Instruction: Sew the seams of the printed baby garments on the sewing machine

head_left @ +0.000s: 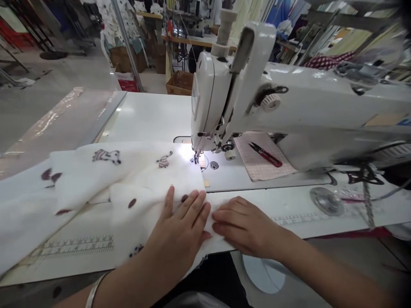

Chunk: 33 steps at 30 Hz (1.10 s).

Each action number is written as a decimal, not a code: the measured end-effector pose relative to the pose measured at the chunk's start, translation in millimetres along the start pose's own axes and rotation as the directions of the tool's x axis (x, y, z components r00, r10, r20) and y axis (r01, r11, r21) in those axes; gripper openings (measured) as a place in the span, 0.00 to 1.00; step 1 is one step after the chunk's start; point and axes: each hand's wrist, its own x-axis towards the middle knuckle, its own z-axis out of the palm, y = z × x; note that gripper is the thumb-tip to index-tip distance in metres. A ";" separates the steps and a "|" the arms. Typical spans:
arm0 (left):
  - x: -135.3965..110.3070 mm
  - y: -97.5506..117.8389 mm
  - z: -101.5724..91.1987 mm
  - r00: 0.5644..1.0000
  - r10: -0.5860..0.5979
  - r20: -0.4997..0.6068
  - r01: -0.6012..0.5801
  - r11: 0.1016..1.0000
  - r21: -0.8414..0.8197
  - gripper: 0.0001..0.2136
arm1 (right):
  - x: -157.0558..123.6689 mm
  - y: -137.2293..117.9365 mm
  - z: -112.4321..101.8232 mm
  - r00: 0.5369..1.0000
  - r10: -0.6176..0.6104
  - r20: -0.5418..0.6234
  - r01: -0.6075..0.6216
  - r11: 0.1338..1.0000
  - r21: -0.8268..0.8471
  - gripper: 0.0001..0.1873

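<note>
The left hand (183, 231) lies flat on the white printed cloth (141, 171), palm down and fingers spread, grasping nothing. The right hand (244, 224) has its fingers bent together at the cloth's right margin, just beside the left fingertips; whether they pinch the material, I cannot tell.

The cloth lies on the counter (147, 111), ahead of the hands and mostly to their left, its long axis running left to right in loose, overlapping folds. Its straight right edge runs from the presser foot (196, 157) back toward the person, reaching the hands. The foot is straight ahead of the left fingertips, near but apart; the left hand is the nearer.

Beyond stands the sewing machine (298, 102). To the foot's right, dark-and-red snips (266, 155) rest on a pink checked cloth (250, 164).

Lamp glare and small size make the needle hard to make out. The left hand covers part of the cloth, the right fingertips are partly hidden, and the cloth's left end is cut off by the frame.
</note>
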 end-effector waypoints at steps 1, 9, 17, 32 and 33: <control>-1.5 -1.0 0.7 1.000 0.006 -0.017 -0.006 1.000 -0.019 0.17 | -1.9 -2.0 -1.4 1.000 -0.009 -0.005 0.009 1.000 -0.007 0.07; 2.6 -21.9 -3.3 0.993 0.088 0.074 -0.082 0.994 -0.077 0.19 | -2.5 -6.6 -6.2 1.000 -0.013 0.021 0.013 1.000 -0.015 0.08; 51.5 -95.0 -7.7 0.954 0.245 0.175 -0.211 0.958 -0.193 0.15 | 39.2 40.8 5.2 0.997 -0.058 -0.041 0.055 0.995 -0.084 0.07; 112.6 -162.2 5.3 0.972 0.199 0.123 -0.194 0.980 -0.051 0.11 | 59.3 81.4 23.3 0.993 0.096 -0.067 -0.105 0.981 -0.162 0.09; 108.8 -156.9 6.2 0.985 0.123 0.118 -0.124 0.992 -0.003 0.13 | 60.3 78.5 21.1 0.993 0.090 -0.072 -0.101 0.981 -0.163 0.09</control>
